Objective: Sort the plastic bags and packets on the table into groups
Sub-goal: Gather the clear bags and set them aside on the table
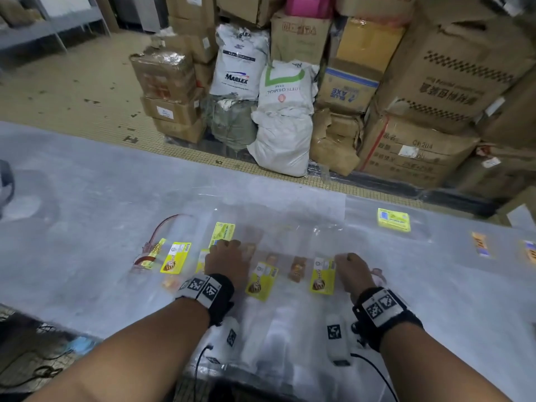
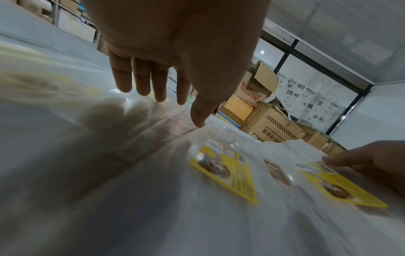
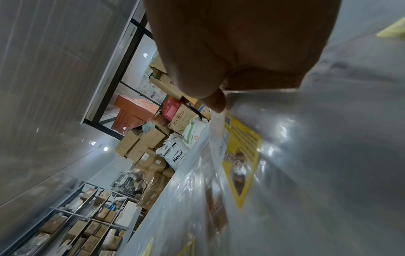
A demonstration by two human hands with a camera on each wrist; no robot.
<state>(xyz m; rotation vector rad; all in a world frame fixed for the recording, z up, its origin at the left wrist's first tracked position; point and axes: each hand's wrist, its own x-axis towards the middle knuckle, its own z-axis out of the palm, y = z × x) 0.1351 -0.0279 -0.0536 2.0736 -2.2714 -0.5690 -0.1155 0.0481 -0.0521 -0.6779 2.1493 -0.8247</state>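
Count on the bench (image 1: 87, 184): three yellow cake packets (image 1: 175, 257) in a row, two yellow-green label bags (image 1: 394, 219) behind, two white sacks (image 1: 285, 117) on the floor upper centre.

Glossy clear plastic bags (image 1: 293, 245) with yellow printed labels lie on a smooth, shiny plastic-covered table (image 1: 87, 198).

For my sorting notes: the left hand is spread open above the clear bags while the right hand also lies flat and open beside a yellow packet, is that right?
Not quite. The left hand is spread open, but the right hand is curled, pinching the edge of a clear bag by the yellow packet. The right wrist view shows it.
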